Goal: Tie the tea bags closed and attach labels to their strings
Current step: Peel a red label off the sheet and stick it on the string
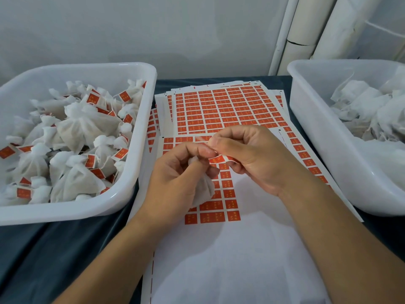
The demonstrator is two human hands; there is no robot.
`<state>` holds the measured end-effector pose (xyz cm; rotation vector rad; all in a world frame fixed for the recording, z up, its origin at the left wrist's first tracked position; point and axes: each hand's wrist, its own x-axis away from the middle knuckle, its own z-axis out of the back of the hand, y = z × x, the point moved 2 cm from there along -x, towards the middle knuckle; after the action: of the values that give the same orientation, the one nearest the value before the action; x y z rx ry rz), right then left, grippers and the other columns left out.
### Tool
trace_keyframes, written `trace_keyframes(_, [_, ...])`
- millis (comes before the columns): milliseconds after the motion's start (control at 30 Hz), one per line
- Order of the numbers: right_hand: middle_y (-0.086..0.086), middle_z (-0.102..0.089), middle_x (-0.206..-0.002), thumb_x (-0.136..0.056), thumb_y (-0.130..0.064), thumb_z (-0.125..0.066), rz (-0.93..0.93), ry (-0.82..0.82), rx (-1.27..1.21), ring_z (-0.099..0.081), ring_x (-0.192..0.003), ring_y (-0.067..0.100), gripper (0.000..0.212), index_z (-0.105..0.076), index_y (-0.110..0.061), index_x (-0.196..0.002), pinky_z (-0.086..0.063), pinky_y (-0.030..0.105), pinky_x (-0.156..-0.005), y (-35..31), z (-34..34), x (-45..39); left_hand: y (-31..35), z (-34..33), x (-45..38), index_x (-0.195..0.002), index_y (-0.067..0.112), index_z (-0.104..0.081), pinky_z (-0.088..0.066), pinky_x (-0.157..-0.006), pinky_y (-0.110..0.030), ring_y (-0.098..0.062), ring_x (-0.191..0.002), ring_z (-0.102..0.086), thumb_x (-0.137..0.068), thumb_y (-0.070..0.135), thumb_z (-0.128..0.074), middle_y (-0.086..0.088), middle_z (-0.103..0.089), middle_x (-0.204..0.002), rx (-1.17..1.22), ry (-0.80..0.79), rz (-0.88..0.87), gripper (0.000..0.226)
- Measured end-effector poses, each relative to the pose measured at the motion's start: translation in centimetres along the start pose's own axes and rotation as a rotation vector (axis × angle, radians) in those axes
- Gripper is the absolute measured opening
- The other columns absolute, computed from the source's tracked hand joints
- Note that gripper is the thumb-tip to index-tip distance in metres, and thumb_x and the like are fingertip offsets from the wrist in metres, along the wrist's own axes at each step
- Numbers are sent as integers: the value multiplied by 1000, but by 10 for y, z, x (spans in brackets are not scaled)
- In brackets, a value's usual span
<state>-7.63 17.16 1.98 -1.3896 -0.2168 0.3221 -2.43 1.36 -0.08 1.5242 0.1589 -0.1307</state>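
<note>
The left hand [179, 172] is curled round a white tea bag [205, 189], whose gathered body hangs below the palm and whose bunched top shows between the thumb and fingers. The right hand [252, 159] meets it fingertip to fingertip and pinches a red label [220, 159] between thumb and forefinger, the label bent over at the point where the two hands touch. The string itself is too fine to make out.

Both hands hover over a partly used label sheet [215, 207]: red labels stand in rows under and just beyond the hands, while the near part of the sheet is bare white backing. Beyond it, further label sheets [228, 108] lie fanned in a loose stack, nearly full of red labels.

To the left stands a white tub [140, 137] heaped with tied bags [83, 126], most showing a red label on the string. To the right a second white tub [306, 119] holds loose white bags [363, 106] with no red showing. Tubs and sheets rest on a bench [54, 249] covered in dark blue cloth. Behind it is a pale wall [153, 27], with white pipes [306, 29] running up at the far right.
</note>
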Motion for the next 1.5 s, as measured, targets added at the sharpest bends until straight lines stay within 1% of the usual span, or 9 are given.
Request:
trace_keyframes(167, [-7,-66,-67,-96,-40,-66,71,145,27,-61,-56,10,14,-75,-29,-99,-50,17,-54,1,3,-3,-2,0,2,-91,42,-78,-57,-71,-16,-14,-85,-75,-104,11,-56,6,-77,-91,-7,50,54,41])
trace_keyframes(267, [-7,-64,-66,-101,-26,-62,164,180,48,-61,-55,13,6,-66,-25,-105,-50,18,-52,-2,7,-3,-1,-1,2,-100,42,-78,-57,-69,-14,-8,-89,-75,-102,10,-58,13,-76,-102,-5,57,71,38])
trace_keyframes(400, [-6,-60,-68,-96,-13,-59,307,106,16,-57,-52,13,7,-56,-19,-99,-49,20,-49,-8,6,1,-1,-1,3,-110,38,-74,-57,-71,-14,-5,-94,-74,-101,11,-59,18,-72,-117,-18,35,63,32])
trace_keyframes(533, [-11,-62,-75,-94,-12,-63,397,-20,74,-63,-61,12,12,-53,-18,-98,-50,19,-55,-10,-2,7,-2,0,3,-100,43,-76,-56,-73,-12,-7,-98,-73,-101,16,-61,15,-76,-108,2,-6,77,31])
trace_keyframes(667, [-9,-68,-87,-92,-14,-68,382,-14,231,-72,-88,16,16,-56,-18,-101,-61,26,-63,-5,-7,7,-5,2,1,-120,41,-72,-59,-84,-21,-12,-109,-71,-101,14,-61,14,-74,-117,24,-41,64,35])
trace_keyframes(800, [-12,-66,-80,-91,-15,-71,388,38,336,-70,-81,15,17,-56,-20,-98,-57,18,-63,-1,-11,5,-9,2,0,-127,38,-69,-59,-90,-25,-13,-113,-70,-98,6,-63,14,-74,-120,63,-60,81,43])
trace_keyframes(1167, [-19,-60,-73,-89,-22,-76,405,153,428,-64,-69,5,22,-54,-25,-90,-47,9,-56,0,-12,3,-10,1,1,-118,46,-72,-58,-76,-15,-6,-104,-72,-100,8,-61,19,-75,-113,29,-1,97,43])
trace_keyframes(1333, [-21,-60,-73,-89,-27,-77,388,187,475,-64,-74,-2,26,-51,-31,-87,-46,5,-57,1,-13,3,-7,0,2,-119,39,-73,-56,-77,-11,1,-106,-69,-105,18,-54,23,-74,-114,32,34,91,32])
trace_keyframes(1500, [-29,-65,-81,-89,-38,-76,337,196,476,-65,-80,-11,27,-50,-38,-95,-46,1,-61,2,-15,2,-3,-1,2,-136,57,-51,-49,-70,-2,18,-105,-62,-105,39,-49,43,-61,-116,-49,58,52,36])
